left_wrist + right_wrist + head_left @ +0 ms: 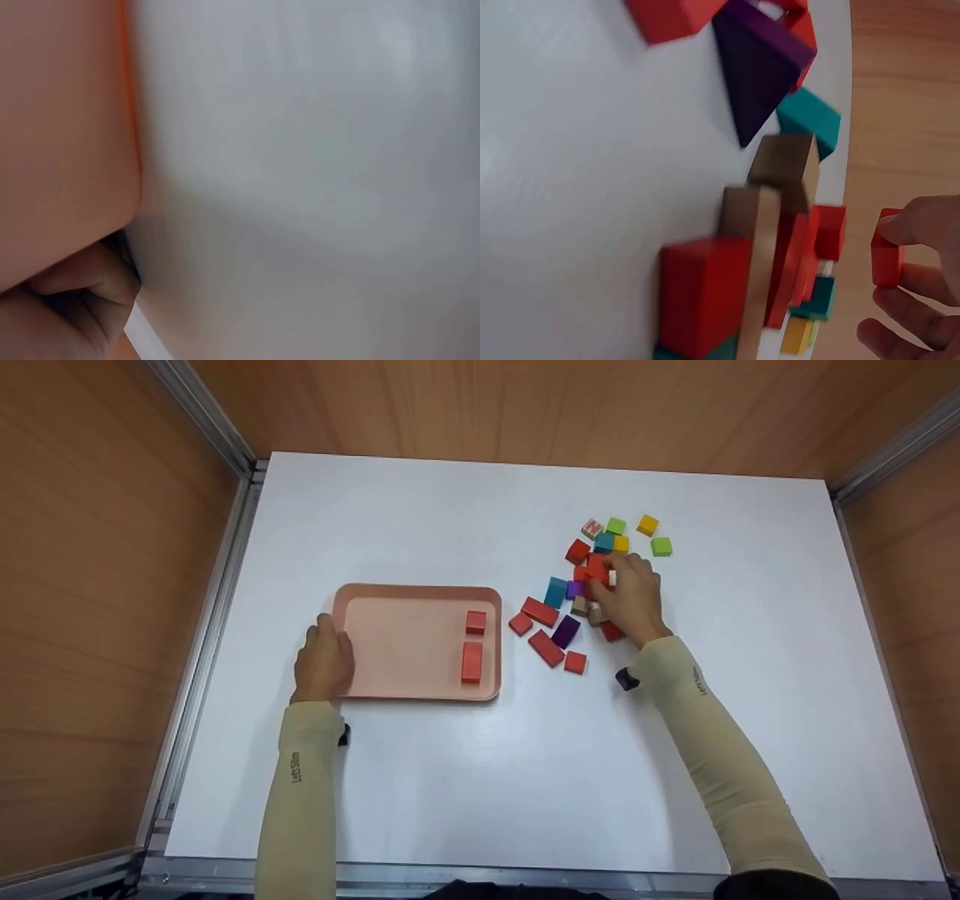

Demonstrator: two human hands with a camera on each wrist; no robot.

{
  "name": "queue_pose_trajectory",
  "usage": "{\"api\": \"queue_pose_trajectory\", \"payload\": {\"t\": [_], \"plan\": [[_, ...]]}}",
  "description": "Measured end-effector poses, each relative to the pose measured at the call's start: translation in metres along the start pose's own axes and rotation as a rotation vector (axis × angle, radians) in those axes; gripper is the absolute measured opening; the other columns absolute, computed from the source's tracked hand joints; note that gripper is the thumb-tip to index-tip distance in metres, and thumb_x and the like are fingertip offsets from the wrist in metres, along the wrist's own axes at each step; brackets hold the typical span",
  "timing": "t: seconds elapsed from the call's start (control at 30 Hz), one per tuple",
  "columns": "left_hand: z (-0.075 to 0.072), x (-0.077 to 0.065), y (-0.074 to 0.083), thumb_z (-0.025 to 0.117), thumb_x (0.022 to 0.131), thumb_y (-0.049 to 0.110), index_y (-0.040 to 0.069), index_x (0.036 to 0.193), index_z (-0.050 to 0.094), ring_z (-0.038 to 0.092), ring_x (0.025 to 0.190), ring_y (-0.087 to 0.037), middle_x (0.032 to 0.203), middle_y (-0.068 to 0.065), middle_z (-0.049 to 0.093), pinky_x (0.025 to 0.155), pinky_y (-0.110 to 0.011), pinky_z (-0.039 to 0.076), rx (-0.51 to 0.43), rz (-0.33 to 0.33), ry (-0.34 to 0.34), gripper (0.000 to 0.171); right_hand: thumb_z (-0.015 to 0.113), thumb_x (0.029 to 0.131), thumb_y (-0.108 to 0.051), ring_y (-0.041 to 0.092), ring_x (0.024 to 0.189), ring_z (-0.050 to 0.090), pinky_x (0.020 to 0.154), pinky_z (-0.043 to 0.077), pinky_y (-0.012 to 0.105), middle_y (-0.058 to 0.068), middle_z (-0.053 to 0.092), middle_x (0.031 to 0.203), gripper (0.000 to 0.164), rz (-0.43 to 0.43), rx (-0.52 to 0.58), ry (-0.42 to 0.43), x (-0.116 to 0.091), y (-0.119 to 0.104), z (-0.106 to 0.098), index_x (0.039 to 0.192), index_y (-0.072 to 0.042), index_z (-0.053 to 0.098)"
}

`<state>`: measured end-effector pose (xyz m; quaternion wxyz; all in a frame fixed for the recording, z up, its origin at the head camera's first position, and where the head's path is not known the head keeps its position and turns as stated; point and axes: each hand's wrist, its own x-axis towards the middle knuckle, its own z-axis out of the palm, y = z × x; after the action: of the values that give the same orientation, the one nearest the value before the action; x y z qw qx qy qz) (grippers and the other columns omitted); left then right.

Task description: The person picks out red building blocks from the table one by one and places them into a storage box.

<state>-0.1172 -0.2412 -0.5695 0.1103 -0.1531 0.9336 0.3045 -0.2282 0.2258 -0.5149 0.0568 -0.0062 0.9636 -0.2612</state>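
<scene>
A pink rectangular tray [401, 645] lies left of centre on the white table. My left hand [321, 660] holds its left rim. In the left wrist view, curled fingers [82, 292] sit against the tray's wall [60, 142]. Inside the tray, a short red block [475, 622] and a longer red block [472, 663] line the right side. Over the heap of coloured blocks, my right hand [636, 596] pinches a small red block [886, 262] between thumb and fingers, raised above the others in the right wrist view.
Right of the tray, several red blocks [546, 648] lie with a purple block [565, 631] and a teal block [555, 592]. Green blocks [661, 547] and yellow blocks [647, 525] are farther back. Wooden panels [540, 412] wall the table at the back and sides.
</scene>
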Motion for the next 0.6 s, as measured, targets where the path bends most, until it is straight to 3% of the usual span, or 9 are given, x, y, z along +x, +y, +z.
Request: {"api": "queue_pose_trajectory", "payload": {"t": [0.3,0.6], "plan": [[0.004,-0.002,0.003,0.033,0.109,0.022,0.0,0.134,0.034,0.058,0.092,-0.046,0.109,-0.023,0.048,0.078,-0.056,0.047,0.017,0.021,0.025,0.033,0.07,0.095,-0.03,0.023,0.118,0.045,0.1,0.037,0.041,0.007,0.055,0.127,0.044,-0.27,0.04,0.046,-0.013,-0.062,0.027,0.134,-0.011,0.058],[0.011,-0.002,0.011,0.035,0.109,0.021,-0.002,0.134,0.035,0.059,0.092,-0.046,0.108,-0.022,0.049,0.077,-0.056,0.048,0.017,0.051,0.035,0.035,0.071,0.094,-0.031,0.024,0.11,0.051,0.099,0.036,0.042,0.006,0.061,0.118,0.038,-0.466,-0.007,-0.003,-0.019,-0.105,0.055,0.126,-0.01,0.063]]}}
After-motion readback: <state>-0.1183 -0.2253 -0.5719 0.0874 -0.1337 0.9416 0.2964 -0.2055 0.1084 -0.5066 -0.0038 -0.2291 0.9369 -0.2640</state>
